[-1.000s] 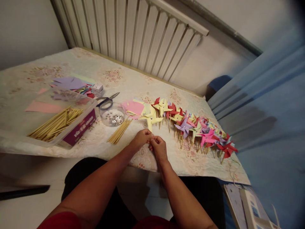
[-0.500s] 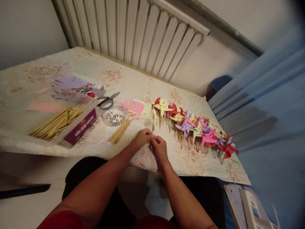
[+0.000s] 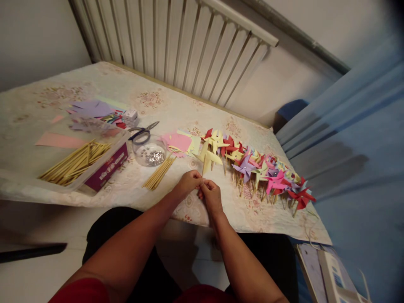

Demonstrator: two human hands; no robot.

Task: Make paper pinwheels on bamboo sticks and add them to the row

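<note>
Left hand (image 3: 188, 182) and right hand (image 3: 210, 194) together, fingertips pinched on stick of yellow pinwheel (image 3: 208, 156); pinwheel head just above hands, over worktop (image 3: 132, 185), beside finished pinwheel row (image 3: 268, 172).

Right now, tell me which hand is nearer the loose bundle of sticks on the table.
Left. The left hand sits just right of the loose sticks; the right hand lies beyond it, farther away.

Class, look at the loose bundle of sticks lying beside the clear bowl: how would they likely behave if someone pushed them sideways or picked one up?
The sticks look thin and round, so they would probably roll and scatter when pushed. They appear wooden and slender: likely very light, fairly stiff, yet easy to snap. Nothing binds them, so grabbing several may let some slip.
</note>
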